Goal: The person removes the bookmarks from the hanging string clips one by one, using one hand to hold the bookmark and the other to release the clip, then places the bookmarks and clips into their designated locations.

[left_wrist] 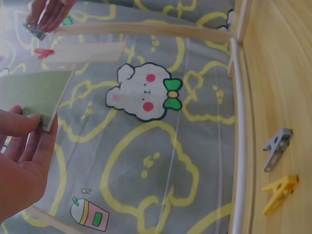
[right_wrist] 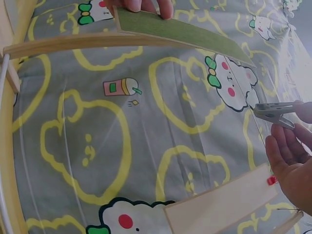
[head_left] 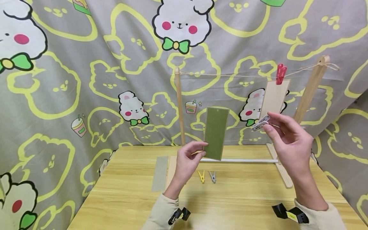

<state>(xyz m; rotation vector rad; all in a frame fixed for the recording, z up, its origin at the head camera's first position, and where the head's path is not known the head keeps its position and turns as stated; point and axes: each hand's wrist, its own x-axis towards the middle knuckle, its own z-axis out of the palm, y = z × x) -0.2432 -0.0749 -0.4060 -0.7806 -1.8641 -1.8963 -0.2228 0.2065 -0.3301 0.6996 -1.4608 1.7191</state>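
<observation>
My left hand pinches a green rectangular card by its lower left edge and holds it upright above the table. A small hole shows near the card's top. My right hand pinches a grey clothespin between thumb and fingers, its tip pointing left toward the card. Beyond the right hand, a pale card hangs from a string, held by a red clothespin. In the right wrist view the grey clothespin is apart from the green card.
The string runs between two wooden posts joined low down by a white rod. On the wooden table lie a yellow clothespin, another grey clothespin, a grey-green card and a pale card. A patterned curtain hangs behind.
</observation>
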